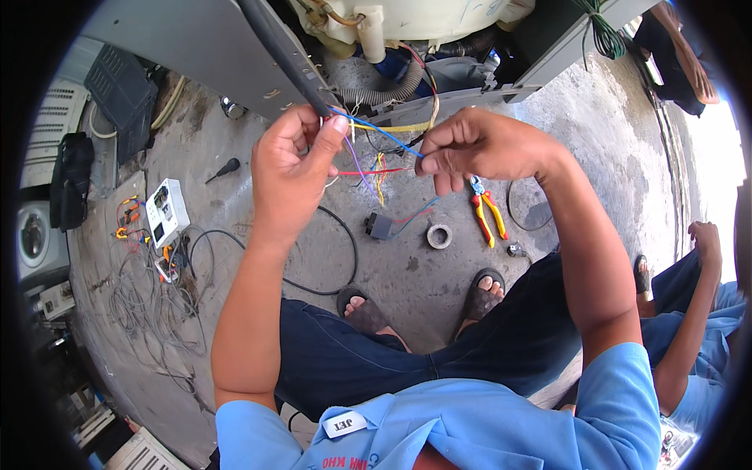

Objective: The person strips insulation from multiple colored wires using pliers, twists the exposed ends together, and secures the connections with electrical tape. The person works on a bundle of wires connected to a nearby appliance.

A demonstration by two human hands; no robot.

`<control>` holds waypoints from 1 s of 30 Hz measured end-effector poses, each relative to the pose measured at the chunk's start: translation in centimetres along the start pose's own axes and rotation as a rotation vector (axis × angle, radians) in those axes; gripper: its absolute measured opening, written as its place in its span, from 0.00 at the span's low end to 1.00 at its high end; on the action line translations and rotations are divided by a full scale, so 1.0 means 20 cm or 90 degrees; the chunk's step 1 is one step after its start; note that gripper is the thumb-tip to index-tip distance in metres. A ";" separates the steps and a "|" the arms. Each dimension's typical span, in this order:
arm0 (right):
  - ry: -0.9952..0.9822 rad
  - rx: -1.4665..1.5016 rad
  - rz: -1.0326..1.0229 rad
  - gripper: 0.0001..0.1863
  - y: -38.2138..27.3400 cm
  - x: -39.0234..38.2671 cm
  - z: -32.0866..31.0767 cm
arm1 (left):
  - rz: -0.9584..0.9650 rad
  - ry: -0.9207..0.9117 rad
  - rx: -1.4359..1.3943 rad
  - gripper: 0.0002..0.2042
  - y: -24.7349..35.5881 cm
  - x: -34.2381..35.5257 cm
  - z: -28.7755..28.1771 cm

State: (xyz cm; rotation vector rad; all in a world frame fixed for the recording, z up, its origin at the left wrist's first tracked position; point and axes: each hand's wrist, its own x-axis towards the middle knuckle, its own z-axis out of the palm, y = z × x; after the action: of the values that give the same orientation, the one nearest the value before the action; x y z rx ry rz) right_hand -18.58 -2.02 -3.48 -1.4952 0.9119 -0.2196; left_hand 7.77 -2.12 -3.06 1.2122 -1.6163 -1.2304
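My left hand point(301, 160) is closed round the end of a thick dark cable sheath point(291, 59), where thin coloured wires fan out. Between thumb and fingers of my right hand point(478, 149) the tip of a blue wire point(384, 133) is pinched; the wire runs taut between both hands. A red wire point(368, 171) and a purple wire point(356, 160) stick out below it from the same bundle. Behind the hands a yellow sleeve of wire point(392, 127) stretches toward the open machine point(415, 16), whose pale tub and ribbed grey hose point(392, 94) show at the top.
Red-and-yellow pliers point(487, 211), a grey ring point(439, 236) and a small black box with wires point(380, 225) lie on the concrete floor. A screwdriver point(223, 170), a white meter box point(167, 211) and tangled cables point(149, 305) are at left. Another person point(701, 313) sits at right.
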 end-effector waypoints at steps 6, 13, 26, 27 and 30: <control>0.007 0.153 -0.040 0.13 -0.15 -0.07 0.03 | 0.101 0.012 -0.067 0.09 -0.08 0.01 -0.07; 0.395 0.055 -0.035 0.15 -0.02 0.05 0.00 | 0.094 0.036 -0.111 0.21 0.03 0.02 -0.08; 0.483 -0.253 -0.444 0.07 -0.07 0.13 0.20 | 0.548 0.289 0.743 0.27 0.00 0.06 0.00; 0.489 -0.260 -0.441 0.07 -0.08 0.12 0.21 | 0.542 0.215 0.761 0.28 0.00 0.04 0.01; 0.520 -0.240 -0.465 0.06 -0.08 0.12 0.21 | 0.495 0.103 0.831 0.24 0.03 0.01 0.08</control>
State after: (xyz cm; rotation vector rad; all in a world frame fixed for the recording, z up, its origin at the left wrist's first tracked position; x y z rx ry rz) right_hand -13.75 -0.64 -3.70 -2.0971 1.0195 -1.3253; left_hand 6.04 -1.84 -2.97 1.0544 -2.4496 0.5404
